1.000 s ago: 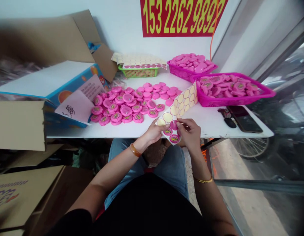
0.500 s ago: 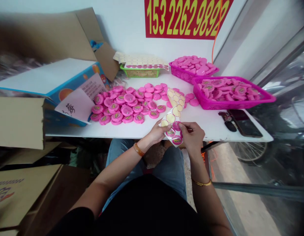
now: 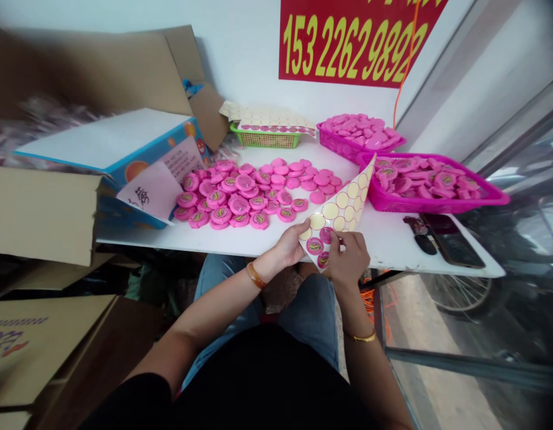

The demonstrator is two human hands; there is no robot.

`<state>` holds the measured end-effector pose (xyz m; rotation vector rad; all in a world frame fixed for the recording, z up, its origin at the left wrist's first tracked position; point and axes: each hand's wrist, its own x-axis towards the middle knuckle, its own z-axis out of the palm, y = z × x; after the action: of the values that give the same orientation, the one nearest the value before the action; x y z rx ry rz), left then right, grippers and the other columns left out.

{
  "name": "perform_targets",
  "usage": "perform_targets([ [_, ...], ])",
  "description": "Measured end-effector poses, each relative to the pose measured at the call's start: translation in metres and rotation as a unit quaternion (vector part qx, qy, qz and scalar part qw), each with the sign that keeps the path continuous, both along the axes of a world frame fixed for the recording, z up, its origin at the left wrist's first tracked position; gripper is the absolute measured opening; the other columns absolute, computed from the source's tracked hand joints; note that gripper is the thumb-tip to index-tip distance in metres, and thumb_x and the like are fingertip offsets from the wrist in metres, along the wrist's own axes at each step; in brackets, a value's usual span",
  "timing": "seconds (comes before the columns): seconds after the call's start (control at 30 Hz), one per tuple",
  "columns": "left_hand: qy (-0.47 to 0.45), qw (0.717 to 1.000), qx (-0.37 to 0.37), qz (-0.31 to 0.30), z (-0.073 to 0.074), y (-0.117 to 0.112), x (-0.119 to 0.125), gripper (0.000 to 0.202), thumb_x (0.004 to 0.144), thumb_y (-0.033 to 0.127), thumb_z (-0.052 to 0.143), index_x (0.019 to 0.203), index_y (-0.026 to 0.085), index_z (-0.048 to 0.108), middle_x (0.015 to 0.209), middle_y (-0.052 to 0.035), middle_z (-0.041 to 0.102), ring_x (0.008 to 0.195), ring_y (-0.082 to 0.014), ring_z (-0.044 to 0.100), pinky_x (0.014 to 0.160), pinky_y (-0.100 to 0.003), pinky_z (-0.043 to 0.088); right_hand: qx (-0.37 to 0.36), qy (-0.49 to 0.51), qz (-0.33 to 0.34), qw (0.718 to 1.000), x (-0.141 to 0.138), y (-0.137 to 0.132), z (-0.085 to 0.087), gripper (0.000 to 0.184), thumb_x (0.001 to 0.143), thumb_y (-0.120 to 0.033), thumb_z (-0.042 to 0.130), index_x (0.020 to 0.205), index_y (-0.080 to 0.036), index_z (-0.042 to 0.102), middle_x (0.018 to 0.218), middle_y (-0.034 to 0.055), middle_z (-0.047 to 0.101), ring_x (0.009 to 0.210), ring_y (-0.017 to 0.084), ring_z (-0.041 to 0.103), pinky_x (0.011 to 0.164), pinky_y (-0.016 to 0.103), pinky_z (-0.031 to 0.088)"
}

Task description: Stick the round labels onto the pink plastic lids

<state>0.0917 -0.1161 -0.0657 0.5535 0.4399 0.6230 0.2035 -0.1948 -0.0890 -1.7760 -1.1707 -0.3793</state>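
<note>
Sticker sheet [image 3: 341, 210], mostly bare pale circles, has three pink labels [image 3: 315, 245] left, held in narrow fingertip pinches by the left hand [image 3: 286, 246] and right hand [image 3: 347, 258].

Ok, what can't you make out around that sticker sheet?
Head view:
Part of the sticker sheet: hidden by the right hand.
Labels on the round pink packs: too small to read.
Red sign: top cut off by the frame edge.
Carton print, lower left: blurred, cut off.

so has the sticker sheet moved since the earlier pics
Yes, it has swung right: its top corner now overlaps the left end of the magenta basket, while a moment ago the sticker sheet stood clear to the left of that basket.
</note>
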Motion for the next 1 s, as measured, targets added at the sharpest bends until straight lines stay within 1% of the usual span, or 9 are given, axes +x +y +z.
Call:
perform_targets([
  [0.13,0.038,0.998,0.041,-0.015,-0.004,0.017,-0.003,0.032,0.085,0.037,0.056,0.101,0.011,0.065,0.094,-0.0139,0.071,0.092,-0.0255,0.067,0.09,-0.04,0.049,-0.033,0.002,0.05,0.998,0.004,0.005,-0.002,0.018,0.091,-0.03,0.049,0.087,-0.02,0.064,0.088,0.007,0.065,0.081,0.02,0.058,0.073,0.031,0.043],
  [0.27,0.19,0.936,0.263,0.138,0.008,0.064,-0.01,0.045,0.087,0.055,0.048,0.093,0.013,0.063,0.092,-0.0123,0.068,0.087,-0.0231,0.065,0.085,-0.039,0.048,-0.095,0.006,0.083,0.992,0.008,0.012,-0.002,0.018,0.09,-0.029,0.047,0.084,-0.021,0.061,0.082,0.0057,0.065,0.078,0.02,0.057,0.069,0.031,0.039],
  [0.37,0.429,0.694,0.537,0.214,0.026,0.119,-0.012,0.03,0.09,0.035,0.048,0.101,0.011,0.063,0.104,-0.0148,0.066,0.1,-0.0236,0.061,0.094,-0.038,0.042,-0.151,0.002,0.114,0.982,0.009,0.018,-0.003,0.015,0.089,-0.027,0.047,0.082,-0.021,0.06,0.079,0.0052,0.065,0.078,0.021,0.056,0.068,0.031,0.037],
  [0.43,0.589,0.505,0.619,0.115,0.035,0.153,-0.009,0.029,0.09,0.022,0.043,0.108,0.008,0.062,0.116,-0.0197,0.061,0.112,-0.0267,0.055,0.098,-0.04,0.039,-0.175,0.027,0.121,0.977,0.01,0.022,-0.003,0.014,0.087,-0.027,0.047,0.082,-0.021,0.059,0.077,0.0047,0.065,0.076,0.021,0.056,0.067,0.03,0.037],
  [0.47,0.611,0.485,0.618,0.092,0.038,0.166,-0.007,0.031,0.088,0.022,0.046,0.11,0.005,0.061,0.117,-0.0231,0.06,0.114,-0.0303,0.054,0.098,-0.043,0.039,-0.179,0.05,0.122,0.975,0.011,0.023,-0.003,0.013,0.087,-0.027,0.047,0.082,-0.021,0.059,0.076,0.0043,0.065,0.074,0.021,0.056,0.066,0.03,0.036],
  [0.7,0.678,0.384,0.626,-0.032,0.042,0.199,0.012,0.066,0.08,0.021,0.057,0.142,0.009,0.037,0.124,-0.0234,0.056,0.121,-0.0383,0.049,0.096,-0.048,0.04,-0.109,0.221,0.134,0.96,0.024,0.027,0.0,0.019,0.082,-0.037,0.051,0.075,-0.02,0.058,0.068,0.0007,0.061,0.065,0.016,0.054,0.064,0.028,0.039],
  [0.87,0.667,0.38,0.64,-0.027,0.052,0.194,0.007,0.069,0.076,0.014,0.06,0.14,0.006,0.037,0.122,-0.024,0.055,0.122,-0.038,0.048,0.097,-0.046,0.04,-0.125,0.217,0.1,0.963,0.025,0.026,0.001,0.021,0.088,-0.04,0.042,0.09,-0.022,0.054,0.066,-0.001,0.058,0.06,0.017,0.052,0.06,0.028,0.036],
  [0.93,0.63,0.416,0.655,0.036,0.059,0.184,0.001,0.061,0.076,0.022,0.064,0.133,0.009,0.048,0.123,-0.0219,0.054,0.125,-0.0384,0.044,0.099,-0.049,0.039,-0.152,0.184,0.08,0.968,0.022,0.025,0.003,0.022,0.09,-0.038,0.038,0.095,-0.022,0.052,0.063,-0.0012,0.056,0.055,0.017,0.05,0.058,0.028,0.032],
  [1.0,0.54,0.526,0.649,0.105,0.066,0.169,-0.006,0.052,0.076,0.031,0.068,0.123,0.012,0.057,0.119,-0.0178,0.055,0.12,-0.0347,0.048,0.098,-0.048,0.041,-0.169,0.14,0.054,0.974,0.017,0.024,0.004,0.021,0.09,-0.034,0.036,0.098,-0.021,0.05,0.064,0.0001,0.055,0.053,0.018,0.048,0.057,0.028,0.029],
])
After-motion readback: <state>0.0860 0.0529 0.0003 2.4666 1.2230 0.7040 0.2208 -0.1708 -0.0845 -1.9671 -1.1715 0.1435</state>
